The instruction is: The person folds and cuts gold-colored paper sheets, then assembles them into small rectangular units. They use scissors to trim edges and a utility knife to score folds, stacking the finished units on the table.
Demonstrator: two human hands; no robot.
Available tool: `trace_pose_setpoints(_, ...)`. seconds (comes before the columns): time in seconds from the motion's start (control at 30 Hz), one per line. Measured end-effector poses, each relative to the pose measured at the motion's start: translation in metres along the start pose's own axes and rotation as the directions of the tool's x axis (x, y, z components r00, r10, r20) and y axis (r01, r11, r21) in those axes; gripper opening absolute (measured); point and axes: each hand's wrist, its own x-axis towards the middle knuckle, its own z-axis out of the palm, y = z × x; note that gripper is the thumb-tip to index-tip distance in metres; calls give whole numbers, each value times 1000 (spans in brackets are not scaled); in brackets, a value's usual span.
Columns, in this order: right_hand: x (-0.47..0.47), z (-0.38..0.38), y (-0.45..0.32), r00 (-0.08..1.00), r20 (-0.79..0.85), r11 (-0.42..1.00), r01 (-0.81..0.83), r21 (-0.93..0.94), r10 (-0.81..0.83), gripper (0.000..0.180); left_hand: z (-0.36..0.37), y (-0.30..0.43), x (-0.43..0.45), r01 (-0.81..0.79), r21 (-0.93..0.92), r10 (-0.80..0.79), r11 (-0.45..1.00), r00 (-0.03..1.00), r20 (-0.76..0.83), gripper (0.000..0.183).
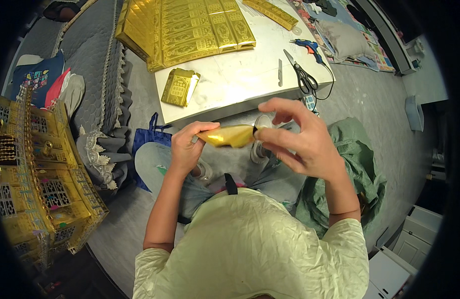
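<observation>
My left hand (189,144) grips one end of a shiny gold foil-paper piece (226,136), its thumb lying along the top edge. The piece is held over my lap, bent and partly open along its lower side. At its right end is my right hand (299,138), fingers spread, one fingertip against or very near the gold edge. Beyond my hands, a small flattened gold paper packet (179,87) lies on the white table (230,80) near its front left corner.
Gold boxes (188,31) cover the table's far left, with another gold box (271,14) behind. A blue hot glue gun (308,48), black-handled scissors (304,76) and a blade (280,73) lie right. A gold paper house model (47,187) stands left; a green sack (349,160) sits right.
</observation>
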Motion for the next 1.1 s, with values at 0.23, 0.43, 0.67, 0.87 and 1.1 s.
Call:
trace_pose_setpoints(0.23, -7, -5, -6, 995, 95, 967, 29, -255, -4, 36, -3, 5, -2, -47, 107, 41, 993, 998, 57, 22)
trace_pose_setpoints(0.43, -5, -16, 5, 945, 296, 988, -110, -107, 138, 23, -13, 15, -3, 344, 44, -330, 938, 843, 425, 19)
trace_pose_setpoints(0.67, -14, -1, 40, 829, 504, 853, -429, 297, 241, 23, -25, 22, 2, 389, 53, -352, 920, 756, 551, 28)
trace_pose_setpoints(0.87, -28, 18, 44, 673, 612, 789, -602, 128, 415, 29, -23, 24, -3, 406, 110, -399, 907, 745, 535, 28)
trace_pose_setpoints(1.1, -25, 33, 36, 922, 226, 864, -377, 333, 315, 35, -7, 19, -14, 332, 171, -373, 928, 828, 418, 31)
